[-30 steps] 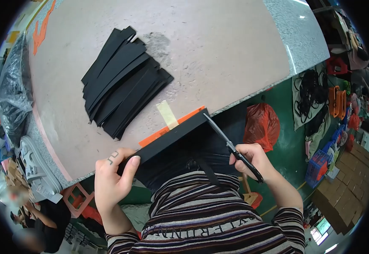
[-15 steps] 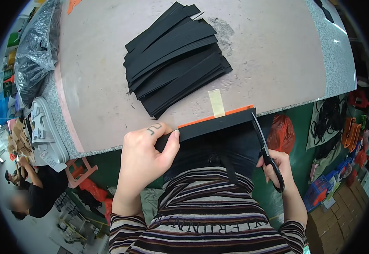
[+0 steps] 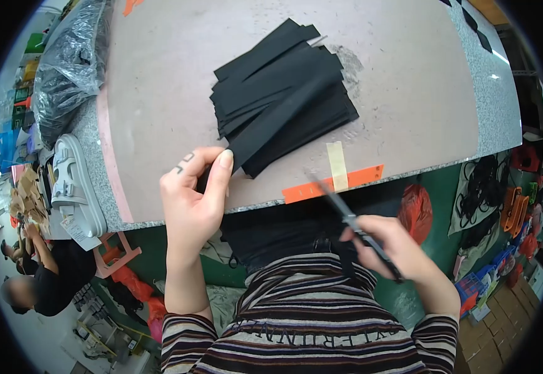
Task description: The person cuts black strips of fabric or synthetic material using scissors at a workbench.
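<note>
My left hand (image 3: 193,187) pinches one end of a black strip (image 3: 259,132) between thumb and fingers; the strip reaches up over the pile of black strips (image 3: 284,81) on the table. Black scissors (image 3: 357,227) are gripped in my right hand (image 3: 387,246) at the table's front edge, their blades pointing up and left, blurred at the tip. Past the blades, an orange strip (image 3: 362,176) lies along the table edge, with a piece of pale tape (image 3: 337,163) across it.
A white sandal (image 3: 77,187) with a tag rests at the table's left edge, below a plastic-wrapped bundle (image 3: 72,68). A person in black (image 3: 66,277) is at the far left. A red bag (image 3: 416,212) hangs or stands beyond the right front edge.
My left hand has moved up and left with the black strip, from the orange strip to over the pile. My right hand and the scissors have shifted left, and the orange strip is now uncovered.
</note>
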Demonstrator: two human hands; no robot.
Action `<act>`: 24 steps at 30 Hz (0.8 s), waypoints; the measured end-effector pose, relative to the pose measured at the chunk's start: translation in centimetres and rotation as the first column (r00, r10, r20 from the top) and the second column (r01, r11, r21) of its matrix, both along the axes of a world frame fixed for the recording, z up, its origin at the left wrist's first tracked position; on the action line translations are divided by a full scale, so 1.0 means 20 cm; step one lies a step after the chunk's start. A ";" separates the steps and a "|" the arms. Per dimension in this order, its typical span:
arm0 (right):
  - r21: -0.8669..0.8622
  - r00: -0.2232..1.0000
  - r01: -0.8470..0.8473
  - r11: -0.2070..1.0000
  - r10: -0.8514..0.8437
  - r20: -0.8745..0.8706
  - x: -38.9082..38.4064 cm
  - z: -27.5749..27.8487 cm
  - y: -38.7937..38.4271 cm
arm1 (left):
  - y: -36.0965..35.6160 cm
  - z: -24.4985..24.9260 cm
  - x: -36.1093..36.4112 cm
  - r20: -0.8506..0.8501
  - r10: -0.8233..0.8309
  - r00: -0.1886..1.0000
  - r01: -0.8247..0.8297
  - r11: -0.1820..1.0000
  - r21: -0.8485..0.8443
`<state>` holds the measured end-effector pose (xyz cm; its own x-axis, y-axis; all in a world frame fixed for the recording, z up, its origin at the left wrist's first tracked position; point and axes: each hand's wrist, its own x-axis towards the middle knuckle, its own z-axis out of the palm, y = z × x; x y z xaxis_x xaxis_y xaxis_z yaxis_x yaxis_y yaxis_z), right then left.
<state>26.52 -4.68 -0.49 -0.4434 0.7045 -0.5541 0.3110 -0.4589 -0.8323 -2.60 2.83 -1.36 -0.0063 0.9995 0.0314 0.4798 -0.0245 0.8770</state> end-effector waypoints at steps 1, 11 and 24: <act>0.005 0.999 -0.014 1.000 0.014 -0.047 -0.08 -0.02 0.02 | 0.00 -0.01 -0.02 0.045 0.003 0.999 -0.003 1.000 -0.008; 0.070 0.993 -0.007 0.998 0.015 -0.119 -0.40 0.00 0.20 | -0.05 0.05 -0.02 0.157 -0.021 0.987 0.033 0.996 -0.078; 0.210 0.984 0.040 0.977 -0.001 -0.180 -0.31 -0.13 0.08 | -0.10 0.08 -0.04 0.227 -0.085 0.970 0.115 0.986 -0.121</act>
<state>20.23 -3.11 -3.08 -0.5058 0.8072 -0.3043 0.1412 -0.2705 -0.9523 -3.44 0.91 0.21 0.1021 0.9905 -0.0920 0.2752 0.0608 0.9595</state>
